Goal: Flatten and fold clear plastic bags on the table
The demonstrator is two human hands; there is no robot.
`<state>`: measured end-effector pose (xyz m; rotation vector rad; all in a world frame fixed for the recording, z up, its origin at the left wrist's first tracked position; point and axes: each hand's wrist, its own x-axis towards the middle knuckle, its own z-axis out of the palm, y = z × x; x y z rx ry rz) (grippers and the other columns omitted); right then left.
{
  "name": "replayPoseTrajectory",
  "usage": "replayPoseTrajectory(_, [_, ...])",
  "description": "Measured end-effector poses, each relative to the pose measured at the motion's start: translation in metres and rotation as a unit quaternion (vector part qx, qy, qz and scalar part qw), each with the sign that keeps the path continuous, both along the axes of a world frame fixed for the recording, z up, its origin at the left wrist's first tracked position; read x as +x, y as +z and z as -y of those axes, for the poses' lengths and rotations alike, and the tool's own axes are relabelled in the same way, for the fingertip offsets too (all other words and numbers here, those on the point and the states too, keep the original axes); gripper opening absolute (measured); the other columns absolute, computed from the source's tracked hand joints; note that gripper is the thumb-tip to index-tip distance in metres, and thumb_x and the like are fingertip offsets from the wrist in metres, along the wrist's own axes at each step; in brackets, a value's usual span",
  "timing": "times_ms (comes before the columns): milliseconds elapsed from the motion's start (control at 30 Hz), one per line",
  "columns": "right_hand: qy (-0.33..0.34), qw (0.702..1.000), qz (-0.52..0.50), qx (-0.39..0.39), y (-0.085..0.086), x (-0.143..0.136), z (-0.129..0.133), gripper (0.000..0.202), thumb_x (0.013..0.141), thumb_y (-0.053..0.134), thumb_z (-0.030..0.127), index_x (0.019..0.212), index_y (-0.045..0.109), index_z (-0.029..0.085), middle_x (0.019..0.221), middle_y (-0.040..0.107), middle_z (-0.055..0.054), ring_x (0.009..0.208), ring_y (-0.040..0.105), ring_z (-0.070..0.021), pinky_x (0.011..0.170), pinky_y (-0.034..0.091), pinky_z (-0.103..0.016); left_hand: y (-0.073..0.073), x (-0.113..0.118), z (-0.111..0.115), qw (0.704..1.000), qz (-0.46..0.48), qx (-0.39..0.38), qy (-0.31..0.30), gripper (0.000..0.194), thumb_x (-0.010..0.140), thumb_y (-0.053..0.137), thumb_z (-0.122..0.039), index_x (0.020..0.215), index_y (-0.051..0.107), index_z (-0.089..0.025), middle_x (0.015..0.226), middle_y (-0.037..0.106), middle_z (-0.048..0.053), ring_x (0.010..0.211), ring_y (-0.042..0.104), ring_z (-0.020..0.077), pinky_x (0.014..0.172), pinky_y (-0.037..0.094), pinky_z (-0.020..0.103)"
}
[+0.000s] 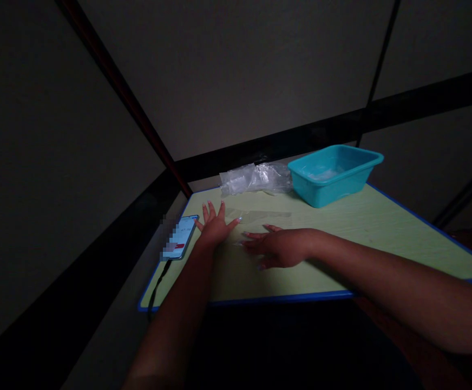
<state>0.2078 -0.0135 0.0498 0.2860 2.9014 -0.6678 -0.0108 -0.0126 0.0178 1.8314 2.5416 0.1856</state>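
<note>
A thin clear plastic bag (260, 215) lies flat on the table, hard to make out against its pale surface. My left hand (215, 225) rests with fingers spread at the bag's left end, close to the phone. Over the bag's near part is my right hand (280, 246), palm down and fingers stretched out and apart, slightly blurred. Neither hand grips anything. Part of the bag is hidden under the hands.
A phone (185, 235) with a lit screen and a dark cable lies at the table's left edge. Crumpled clear plastic bags (256, 179) sit at the back beside a turquoise plastic basin (327, 187) with clear plastic in it. The table (398, 244) has blue edging; walls stand behind and left.
</note>
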Motion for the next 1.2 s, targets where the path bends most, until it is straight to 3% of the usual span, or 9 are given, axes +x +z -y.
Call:
replayPoseTrajectory(433, [-0.013, 1.000, -0.002, 0.006, -0.007, -0.004, -0.001, 0.050, 0.094, 0.038, 0.030, 0.142, 0.032, 0.019, 0.150, 0.023, -0.010, 0.140, 0.006, -0.0250, 0.109, 0.007, -0.057, 0.002, 0.001, -0.003, 0.998, 0.027, 0.054, 0.023, 0.068, 0.086, 0.029, -0.061, 0.144, 0.027, -0.026, 0.154, 0.005, 0.012, 0.140, -0.003, 0.0313, 0.102, 0.009, 0.067])
replayPoseTrajectory(633, [-0.013, 1.000, -0.019, 0.021, -0.004, -0.004, 0.000, 0.052, 0.092, 0.043, 0.031, 0.141, 0.034, 0.017, 0.151, 0.019, -0.011, 0.140, 0.006, -0.0268, 0.109, 0.008, -0.058, 0.002, 0.002, -0.004, 0.991, 0.081, 0.095, 0.036, 0.060, 0.089, 0.027, -0.055, 0.141, 0.034, -0.026, 0.154, 0.010, 0.012, 0.141, 0.000, 0.0295, 0.103, 0.007, 0.066])
replayPoseTrajectory(733, [-0.015, 0.999, -0.019, 0.027, -0.003, -0.004, 0.000, 0.050, 0.091, 0.044, 0.032, 0.139, 0.038, 0.018, 0.150, 0.023, -0.011, 0.140, 0.007, -0.0266, 0.110, 0.007, -0.056, 0.005, 0.000, -0.007, 0.980, 0.133, 0.144, 0.041, 0.055, 0.091, 0.026, -0.051, 0.136, 0.042, -0.024, 0.152, 0.022, 0.011, 0.141, 0.008, 0.0287, 0.107, 0.011, 0.061])
replayPoseTrajectory(900, [-0.021, 0.999, -0.029, 0.038, -0.005, -0.004, -0.001, 0.044, 0.093, 0.040, 0.026, 0.136, 0.043, 0.019, 0.147, 0.031, -0.010, 0.139, 0.011, -0.0244, 0.110, 0.007, -0.057, 0.009, -0.010, -0.013, 0.938, 0.241, 0.246, 0.033, 0.053, 0.094, 0.018, -0.042, 0.121, 0.055, -0.017, 0.133, 0.052, 0.011, 0.130, 0.038, 0.0211, 0.110, 0.024, 0.037])
replayPoseTrajectory(1000, [-0.025, 0.999, -0.028, 0.035, -0.005, -0.004, -0.001, 0.043, 0.093, 0.040, 0.026, 0.136, 0.043, 0.019, 0.146, 0.033, -0.010, 0.139, 0.012, -0.0247, 0.109, 0.007, -0.058, 0.010, -0.016, -0.012, 0.910, 0.287, 0.293, 0.059, 0.055, 0.094, 0.016, -0.048, 0.115, 0.058, -0.020, 0.128, 0.057, 0.008, 0.126, 0.044, 0.0192, 0.106, 0.031, 0.033])
replayPoseTrajectory(1200, [-0.018, 0.999, -0.047, 0.021, -0.008, -0.006, -0.003, 0.042, 0.092, 0.041, 0.026, 0.133, 0.046, 0.021, 0.145, 0.034, -0.011, 0.139, 0.013, -0.0277, 0.106, 0.008, -0.062, 0.010, -0.017, -0.011, 0.910, 0.274, 0.306, 0.064, 0.055, 0.093, 0.014, -0.049, 0.109, 0.060, -0.024, 0.122, 0.060, 0.005, 0.126, 0.043, 0.0182, 0.104, 0.033, 0.034])
